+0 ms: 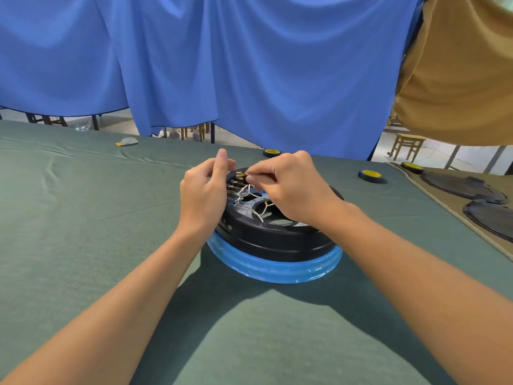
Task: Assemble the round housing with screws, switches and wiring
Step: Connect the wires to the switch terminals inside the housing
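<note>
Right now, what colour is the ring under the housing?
The ring is translucent blue, clearest in the head view.

Draped work corner in even daylight
A green-clothed worktop (pixel 83 218) fills the foreground; a blue drape (pixel 249 65) hangs behind it, with a tan drape (pixel 458 65) at the right. Beneath their hems show a pale floor (pixel 472 159), a wooden stool (pixel 408 145) and, far left, dark chair legs (pixel 47 119)
</note>
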`<act>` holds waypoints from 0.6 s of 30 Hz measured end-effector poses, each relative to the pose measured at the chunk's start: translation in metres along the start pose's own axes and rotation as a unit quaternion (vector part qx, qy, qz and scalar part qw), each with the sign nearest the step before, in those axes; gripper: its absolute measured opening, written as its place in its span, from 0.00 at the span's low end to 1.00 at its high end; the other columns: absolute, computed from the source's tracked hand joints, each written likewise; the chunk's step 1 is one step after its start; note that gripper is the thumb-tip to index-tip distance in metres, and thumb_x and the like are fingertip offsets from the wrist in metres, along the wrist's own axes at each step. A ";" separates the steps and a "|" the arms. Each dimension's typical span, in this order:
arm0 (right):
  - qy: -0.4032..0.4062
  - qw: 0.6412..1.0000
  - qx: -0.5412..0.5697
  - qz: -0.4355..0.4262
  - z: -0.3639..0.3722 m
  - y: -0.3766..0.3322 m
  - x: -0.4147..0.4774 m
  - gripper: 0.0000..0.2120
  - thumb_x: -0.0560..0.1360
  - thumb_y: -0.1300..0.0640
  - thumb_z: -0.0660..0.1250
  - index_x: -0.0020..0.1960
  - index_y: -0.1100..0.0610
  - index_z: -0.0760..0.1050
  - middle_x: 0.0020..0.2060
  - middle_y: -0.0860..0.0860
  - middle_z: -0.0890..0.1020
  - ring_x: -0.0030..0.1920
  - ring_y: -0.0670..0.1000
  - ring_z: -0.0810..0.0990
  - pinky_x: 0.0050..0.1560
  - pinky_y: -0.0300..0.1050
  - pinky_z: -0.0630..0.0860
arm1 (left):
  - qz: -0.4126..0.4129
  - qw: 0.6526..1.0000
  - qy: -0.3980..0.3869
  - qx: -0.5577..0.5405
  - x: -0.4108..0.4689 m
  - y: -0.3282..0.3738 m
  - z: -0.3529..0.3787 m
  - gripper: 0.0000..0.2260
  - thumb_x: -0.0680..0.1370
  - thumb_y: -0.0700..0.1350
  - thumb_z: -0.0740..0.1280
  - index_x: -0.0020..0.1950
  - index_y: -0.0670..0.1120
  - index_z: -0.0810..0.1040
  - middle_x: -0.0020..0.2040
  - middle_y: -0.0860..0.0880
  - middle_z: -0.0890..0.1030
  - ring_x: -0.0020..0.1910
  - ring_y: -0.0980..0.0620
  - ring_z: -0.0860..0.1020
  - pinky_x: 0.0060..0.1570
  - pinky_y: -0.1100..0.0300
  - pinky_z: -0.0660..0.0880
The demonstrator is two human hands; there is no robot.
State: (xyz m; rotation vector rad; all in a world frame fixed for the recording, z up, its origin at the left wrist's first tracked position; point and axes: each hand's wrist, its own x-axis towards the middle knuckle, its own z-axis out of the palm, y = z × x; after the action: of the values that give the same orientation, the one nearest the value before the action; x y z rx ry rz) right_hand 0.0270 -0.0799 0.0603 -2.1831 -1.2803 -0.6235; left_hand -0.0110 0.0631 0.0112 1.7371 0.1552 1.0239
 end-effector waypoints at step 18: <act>-0.082 0.981 -0.035 0.173 0.035 0.010 0.028 0.11 0.75 0.59 0.63 0.46 0.55 0.85 0.44 0.53 0.84 0.46 0.55 0.79 0.47 0.51 0.79 | -0.196 0.977 -0.035 -0.080 -0.001 -0.018 0.000 0.18 0.76 0.42 0.62 0.65 0.47 0.79 0.55 0.49 0.83 0.55 0.47 0.80 0.63 0.43 0.73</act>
State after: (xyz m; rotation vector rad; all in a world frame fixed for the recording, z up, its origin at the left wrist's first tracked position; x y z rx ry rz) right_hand 0.0530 -0.0436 0.0489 -2.4802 -0.9291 -0.3609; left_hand -0.0052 0.0708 -0.0046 1.5164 0.3465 0.6650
